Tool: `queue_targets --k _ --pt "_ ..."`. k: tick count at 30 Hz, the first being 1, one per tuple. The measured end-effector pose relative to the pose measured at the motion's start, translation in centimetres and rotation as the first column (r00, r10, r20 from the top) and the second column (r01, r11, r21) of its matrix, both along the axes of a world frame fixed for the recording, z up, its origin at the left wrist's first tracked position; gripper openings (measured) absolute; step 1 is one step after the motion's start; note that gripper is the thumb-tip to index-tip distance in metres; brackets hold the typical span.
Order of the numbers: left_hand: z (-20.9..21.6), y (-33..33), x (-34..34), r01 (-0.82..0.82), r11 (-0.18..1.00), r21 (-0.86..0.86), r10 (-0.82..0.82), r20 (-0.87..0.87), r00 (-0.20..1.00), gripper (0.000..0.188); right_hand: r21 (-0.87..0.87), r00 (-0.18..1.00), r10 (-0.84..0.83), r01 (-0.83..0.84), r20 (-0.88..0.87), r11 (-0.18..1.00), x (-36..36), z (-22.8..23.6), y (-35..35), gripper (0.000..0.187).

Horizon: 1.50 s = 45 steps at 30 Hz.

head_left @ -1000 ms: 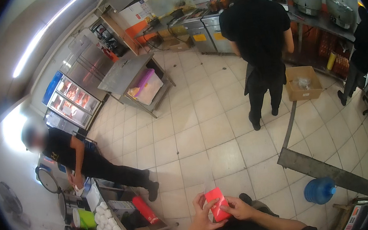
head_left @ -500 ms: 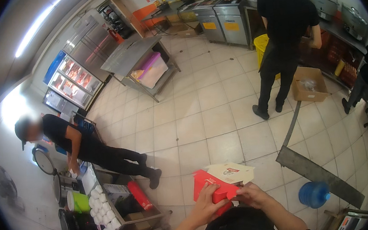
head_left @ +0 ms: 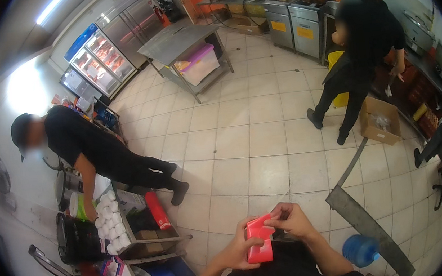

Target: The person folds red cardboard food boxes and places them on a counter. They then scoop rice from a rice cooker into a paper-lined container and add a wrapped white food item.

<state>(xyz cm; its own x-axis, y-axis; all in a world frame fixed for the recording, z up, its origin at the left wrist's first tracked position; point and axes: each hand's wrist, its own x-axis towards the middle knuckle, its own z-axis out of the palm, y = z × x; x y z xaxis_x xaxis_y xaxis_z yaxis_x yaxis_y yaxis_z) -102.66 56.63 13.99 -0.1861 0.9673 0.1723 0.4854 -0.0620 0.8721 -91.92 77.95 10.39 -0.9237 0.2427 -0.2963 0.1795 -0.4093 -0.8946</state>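
Note:
A small red folding carton [head_left: 260,251] is held in front of my body at the lower middle. My left hand [head_left: 236,251] wraps round its left side, with the thumb along the near face. At the carton's upper right, my right hand [head_left: 291,219] has its fingertips pinched on a raised red flap. A pale cut-out or gap shows between the flap and the lower panel. The carton's far side and inside are hidden.
Left, a co-worker reaches to white bundles [head_left: 112,225] on a steel table. Right, another person stands by a cardboard box [head_left: 380,122]. A blue water bottle [head_left: 360,250] and a long metal strip [head_left: 370,227] lie on the floor. A steel table [head_left: 180,42] stands farther back.
The carton has turned, so its cream panel no longer shows. My right hand has risen onto its upper flap. The left co-worker's hand has moved to the white bundles; the right one has turned.

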Motion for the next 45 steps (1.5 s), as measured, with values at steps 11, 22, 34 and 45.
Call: queue_targets --k 11,22,34,45 --pt "-0.8 0.5 0.2 -0.368 0.892 0.263 0.376 0.024 0.926 0.075 0.122 0.962 -0.256 0.266 -0.098 0.956 1.1 -0.3 -1.6 0.022" --pt "-2.0 1.7 -1.2 -0.553 0.749 -0.365 0.147 0.906 -0.398 0.074 0.553 0.807 -0.032 0.432 -0.589 0.712 -1.2 0.2 -1.3 0.089" --pt "-3.2 -5.1 -0.4 -0.232 0.904 -0.36 0.242 0.876 -0.418 0.082 0.77 0.795 0.471 -0.006 -0.384 0.638 -3.0 3.8 0.3 0.058" --pt "1.7 -6.7 -0.3 -0.715 0.699 -0.027 0.685 -0.265 0.679 0.071 0.853 0.705 0.585 0.057 -0.402 0.519 -4.3 2.3 -3.1 0.057"
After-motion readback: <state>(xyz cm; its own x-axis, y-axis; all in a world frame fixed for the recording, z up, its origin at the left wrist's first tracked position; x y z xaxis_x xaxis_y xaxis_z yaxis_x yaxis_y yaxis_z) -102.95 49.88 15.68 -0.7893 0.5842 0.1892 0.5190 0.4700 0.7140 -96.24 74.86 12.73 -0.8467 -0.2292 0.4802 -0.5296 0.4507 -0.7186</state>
